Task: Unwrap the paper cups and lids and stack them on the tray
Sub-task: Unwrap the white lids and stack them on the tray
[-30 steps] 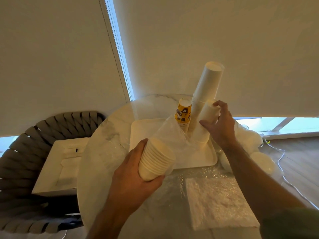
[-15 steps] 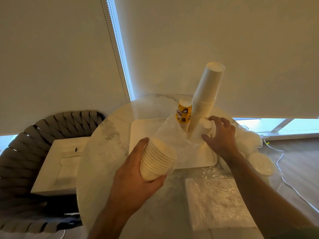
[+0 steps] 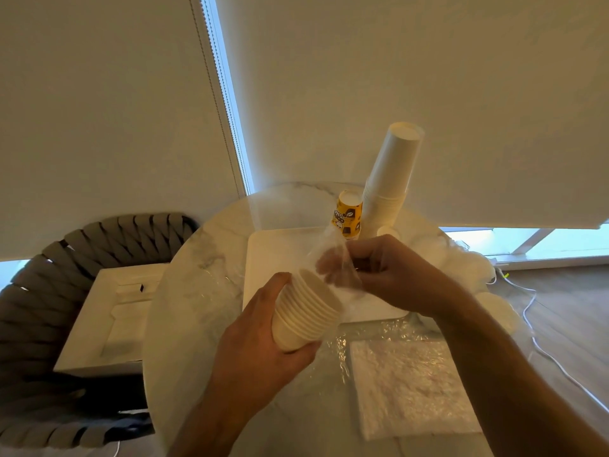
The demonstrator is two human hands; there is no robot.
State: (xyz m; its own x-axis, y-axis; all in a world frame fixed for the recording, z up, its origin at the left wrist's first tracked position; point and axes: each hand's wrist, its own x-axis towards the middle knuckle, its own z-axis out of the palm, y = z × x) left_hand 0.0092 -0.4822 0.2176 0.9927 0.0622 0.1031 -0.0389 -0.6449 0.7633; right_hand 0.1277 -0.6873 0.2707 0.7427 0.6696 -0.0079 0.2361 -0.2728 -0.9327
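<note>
— Grips? 
— Left hand (image 3: 263, 344) wraps the cups (image 3: 304, 313); right hand (image 3: 392, 275) pinches their wrap (image 3: 333, 258). 
— Cups' axis? 
— Tilted, mouths up-right, above the tray's (image 3: 273, 245) near edge.

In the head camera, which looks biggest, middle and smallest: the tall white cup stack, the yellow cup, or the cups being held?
1. Tall white cup stack.
2. Held cups in the left hand; being nearer the camera enlarges them.
3. Yellow cup.

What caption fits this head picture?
Left hand grips small cups; right hand pinches their clear wrap.
</note>
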